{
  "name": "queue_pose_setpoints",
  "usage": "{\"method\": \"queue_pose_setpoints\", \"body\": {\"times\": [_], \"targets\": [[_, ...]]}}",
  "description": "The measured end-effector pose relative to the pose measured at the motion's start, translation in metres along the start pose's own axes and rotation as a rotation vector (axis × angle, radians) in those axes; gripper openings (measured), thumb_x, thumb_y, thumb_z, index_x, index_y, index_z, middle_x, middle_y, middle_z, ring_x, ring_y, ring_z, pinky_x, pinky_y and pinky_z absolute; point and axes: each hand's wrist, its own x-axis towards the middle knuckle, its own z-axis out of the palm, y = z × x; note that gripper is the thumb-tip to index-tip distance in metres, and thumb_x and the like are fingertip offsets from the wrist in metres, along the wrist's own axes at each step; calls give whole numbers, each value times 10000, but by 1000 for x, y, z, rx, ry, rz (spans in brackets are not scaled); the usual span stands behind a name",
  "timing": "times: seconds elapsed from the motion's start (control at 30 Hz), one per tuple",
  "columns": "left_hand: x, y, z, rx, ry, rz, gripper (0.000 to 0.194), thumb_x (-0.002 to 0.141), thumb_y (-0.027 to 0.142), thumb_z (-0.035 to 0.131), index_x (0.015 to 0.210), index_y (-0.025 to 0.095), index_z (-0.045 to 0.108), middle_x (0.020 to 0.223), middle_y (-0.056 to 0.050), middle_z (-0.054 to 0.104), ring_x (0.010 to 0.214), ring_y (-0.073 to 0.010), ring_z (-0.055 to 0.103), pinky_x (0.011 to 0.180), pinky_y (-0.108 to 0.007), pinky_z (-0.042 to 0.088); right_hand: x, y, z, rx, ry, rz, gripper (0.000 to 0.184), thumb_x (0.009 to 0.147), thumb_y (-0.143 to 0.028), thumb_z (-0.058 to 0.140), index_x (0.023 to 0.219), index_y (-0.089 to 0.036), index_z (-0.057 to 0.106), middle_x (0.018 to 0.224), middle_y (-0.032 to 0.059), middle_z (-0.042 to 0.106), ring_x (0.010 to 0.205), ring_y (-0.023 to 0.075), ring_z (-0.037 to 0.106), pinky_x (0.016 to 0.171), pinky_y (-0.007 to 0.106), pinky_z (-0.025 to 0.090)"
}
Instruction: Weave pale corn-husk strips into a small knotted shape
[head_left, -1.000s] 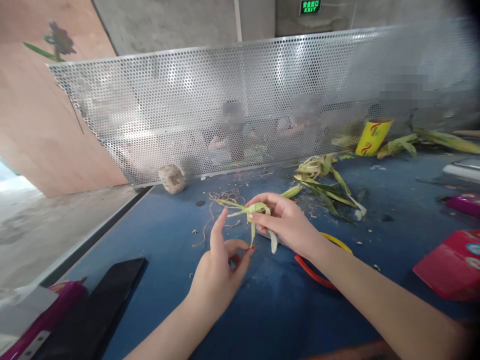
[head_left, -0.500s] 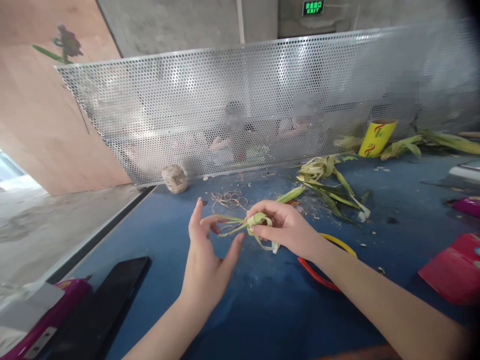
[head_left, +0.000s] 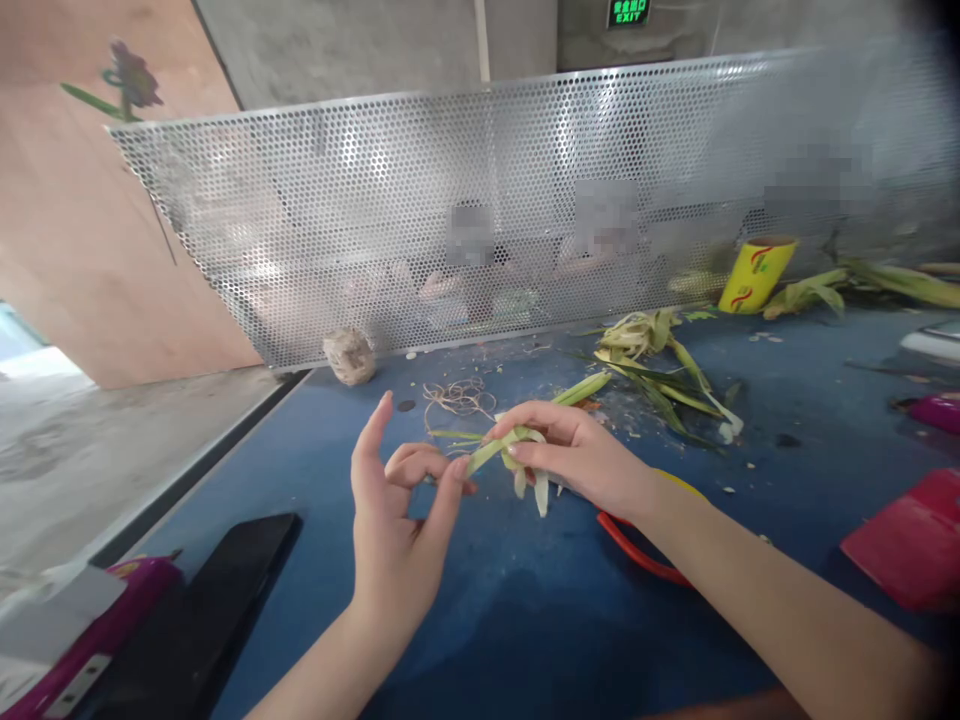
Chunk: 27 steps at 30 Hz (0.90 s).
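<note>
Above the blue table, my right hand [head_left: 574, 450] pinches a small bundle of pale green corn husk strips [head_left: 519, 440], with white ends hanging below the fingers. My left hand [head_left: 409, 510] has its thumb and a finger closed on the end of one strip, pulled out toward the left; its index finger points up. Thin stem-like strands stick out left of the bundle. Behind the hands lies a loose tangle of brown string [head_left: 459, 397]. Scissors or pliers with red and yellow handles [head_left: 637, 552] lie partly hidden beneath my right forearm.
A ball of twine [head_left: 349, 356] sits by the perforated metal screen [head_left: 337, 220]; people are dimly visible behind it. Corn husks [head_left: 637, 340] and a yellow roll [head_left: 757, 274] are at back right. A black phone [head_left: 217, 600] lies left, a red object [head_left: 907, 545] right.
My left hand, fingers apart before, has closed on a husk strip and draws it out to the left. My right hand still holds the bundle, which is turned slightly.
</note>
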Motion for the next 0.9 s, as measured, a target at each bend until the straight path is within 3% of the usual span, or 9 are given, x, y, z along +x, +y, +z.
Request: {"method": "queue_pose_setpoints", "body": {"times": [0.1, 0.27, 0.4, 0.53, 0.63, 0.77, 0.9], "targets": [[0, 1, 0, -18, 19, 9, 606, 807, 138, 548, 1327, 168, 238, 547, 69, 590, 636, -162, 590, 764, -387, 459, 1, 3, -2, 49, 7, -22, 114, 807, -254, 616, 916, -249, 650, 733, -22, 585, 577, 75, 513, 553, 218, 449], [-4, -2, -4, -30, 81, 90, 522, 800, 86, 524, 1261, 236, 330, 545, 67, 539, 678, -180, 578, 742, -398, 464, 0, 0, -1, -137, 28, -19, 132, 813, -250, 603, 937, -233, 644, 736, -13, 551, 605, 86, 481, 544, 222, 413], [-3, -4, -8, 125, 17, 143, 515, 769, 100, 548, 1237, 211, 362, 765, 4, 571, 810, -186, 560, 834, -424, 422, -4, -5, 2, -333, -8, -77, 181, 820, -226, 582, 999, -240, 605, 792, -10, 523, 654, 97, 465, 602, 241, 413], [0, -2, -10, 132, 53, -21, 429, 824, 185, 496, 1240, 215, 395, 1002, -71, 603, 1003, -235, 540, 892, -462, 376, -8, -8, 4, -362, -67, -102, 420, 808, -193, 597, 1191, -270, 442, 742, -39, 467, 685, 103, 483, 636, 236, 431], [2, 1, -10, -8, -60, -171, 435, 833, 227, 495, 1260, 229, 413, 925, -60, 657, 996, -248, 584, 867, -442, 415, -9, -8, 6, -337, -167, -66, 545, 804, -185, 603, 1279, -273, 350, 796, -25, 529, 727, 113, 514, 666, 250, 442], [2, 3, -4, -190, -228, -412, 591, 789, 288, 578, 1334, 243, 353, 786, -28, 679, 816, -224, 649, 679, -345, 492, -10, -5, 8, -309, -244, -14, 596, 799, -175, 612, 1313, -263, 324, 799, -27, 556, 696, 98, 497, 669, 246, 440], [3, 4, 1, -333, -191, -495, 689, 750, 271, 628, 1356, 216, 305, 773, -15, 679, 757, -187, 644, 683, -314, 486, -11, -3, 8, -247, -257, 55, 613, 803, -182, 614, 1328, -272, 310, 933, 7, 615, 768, 108, 550, 738, 278, 457]]}}
